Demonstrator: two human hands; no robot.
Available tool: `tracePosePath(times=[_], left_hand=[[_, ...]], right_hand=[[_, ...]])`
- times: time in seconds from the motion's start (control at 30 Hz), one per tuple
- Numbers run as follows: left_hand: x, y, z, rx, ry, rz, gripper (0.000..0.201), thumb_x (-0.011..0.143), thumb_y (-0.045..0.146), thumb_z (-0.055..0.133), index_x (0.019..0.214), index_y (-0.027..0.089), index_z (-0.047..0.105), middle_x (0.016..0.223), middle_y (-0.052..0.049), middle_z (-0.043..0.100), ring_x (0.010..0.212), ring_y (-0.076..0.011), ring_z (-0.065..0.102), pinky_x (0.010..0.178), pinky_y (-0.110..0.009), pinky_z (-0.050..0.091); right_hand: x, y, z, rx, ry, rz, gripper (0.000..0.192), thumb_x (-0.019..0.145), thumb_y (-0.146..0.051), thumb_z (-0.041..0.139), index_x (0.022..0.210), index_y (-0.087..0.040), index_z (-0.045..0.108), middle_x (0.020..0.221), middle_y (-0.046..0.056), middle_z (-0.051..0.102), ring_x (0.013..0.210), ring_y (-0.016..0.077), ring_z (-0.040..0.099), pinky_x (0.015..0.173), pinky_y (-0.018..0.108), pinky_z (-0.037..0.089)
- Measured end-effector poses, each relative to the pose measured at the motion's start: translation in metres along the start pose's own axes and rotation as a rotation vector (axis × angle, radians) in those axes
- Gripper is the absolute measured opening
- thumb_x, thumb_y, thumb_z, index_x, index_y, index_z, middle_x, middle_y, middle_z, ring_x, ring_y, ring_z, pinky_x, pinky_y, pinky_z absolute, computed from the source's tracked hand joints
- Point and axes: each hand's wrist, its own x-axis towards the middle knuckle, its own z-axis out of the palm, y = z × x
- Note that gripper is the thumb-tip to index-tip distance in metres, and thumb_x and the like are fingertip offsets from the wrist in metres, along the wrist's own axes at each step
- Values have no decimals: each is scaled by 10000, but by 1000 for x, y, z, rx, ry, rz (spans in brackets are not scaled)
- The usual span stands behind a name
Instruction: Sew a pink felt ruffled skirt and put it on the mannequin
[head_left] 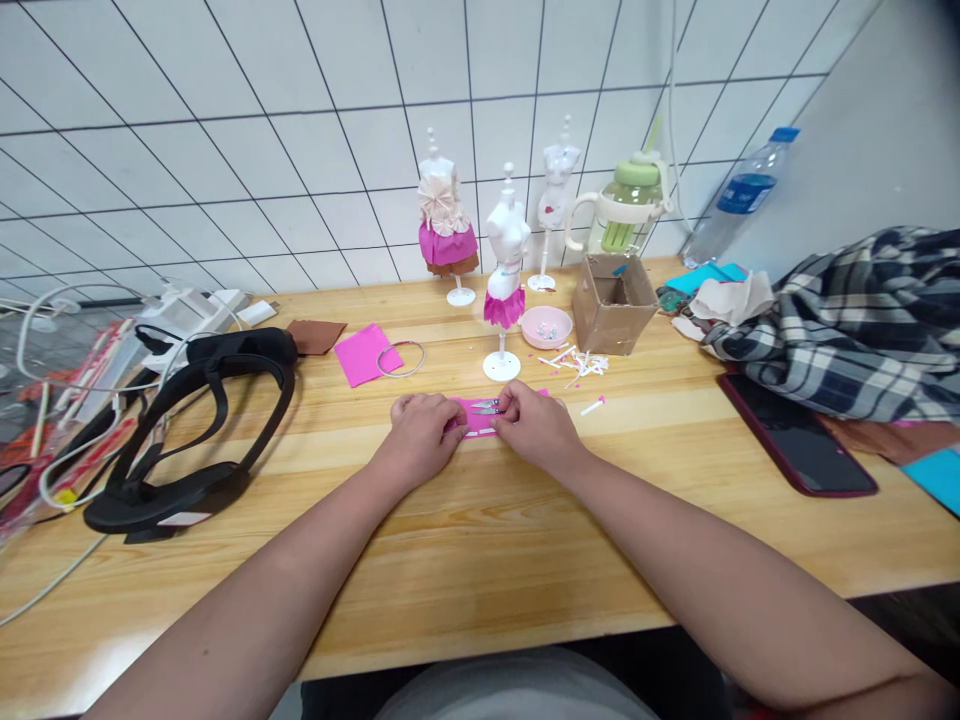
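Note:
A strip of magenta paper or fabric (480, 421) lies flat on the table in front of me, with short white pieces along its near edge. My left hand (424, 432) is closed, fingertips pressed on the strip's left part. My right hand (536, 425) pinches small metal snips (485, 407), whose pointed blades aim left over the strip. Its handle is hidden in my fingers. Just behind stands a white mini dress form (508, 232) wearing a magenta ruffle (504, 307). White paper scraps (587, 363) lie behind my right hand.
Two more dress forms (448, 240) (556, 195) stand by the wall. Around them are a pink bowl (547, 327), cardboard box (616, 318), green-lidded cup (628, 205), magenta sheet (360, 357) and metal ring (402, 372). A black headset strap (225, 470) is left; a phone (796, 435) and plaid cloth (862, 310) are right.

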Motion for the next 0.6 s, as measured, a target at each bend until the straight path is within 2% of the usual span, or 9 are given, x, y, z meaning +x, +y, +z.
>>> tracePosePath(times=[0.17,0.27,0.37,0.6], left_hand=[[-1,5,1,1,18,-44,243,942,391,460,881,239,641,861,-20,649,930,-236,564,976,-507,254],[0,12,2,18,97,-65,286,871,490,567,800,221,636,868,-36,625,937,-255,527,948,-498,281],[2,16,6,-7,172,-68,248,804,463,670,766,220,633,980,-44,614,983,-256,494,934,-470,298],[8,6,17,-111,141,-52,190,783,421,713,781,243,648,1101,-28,604,1087,-241,507,1006,-463,285]], right_hand=[[1,0,1,-26,-3,-23,137,759,-213,622,847,-244,522,705,-81,682,682,142,605,695,266,336],[1,0,1,-40,-7,-29,129,768,-235,629,847,-242,528,711,-73,683,687,144,605,694,267,332],[2,0,1,-53,-11,-29,131,769,-244,638,849,-243,534,723,-69,688,690,143,606,680,265,330],[0,3,-2,-37,-22,-70,120,782,-242,623,887,-245,566,818,-45,721,750,150,636,637,251,360]])
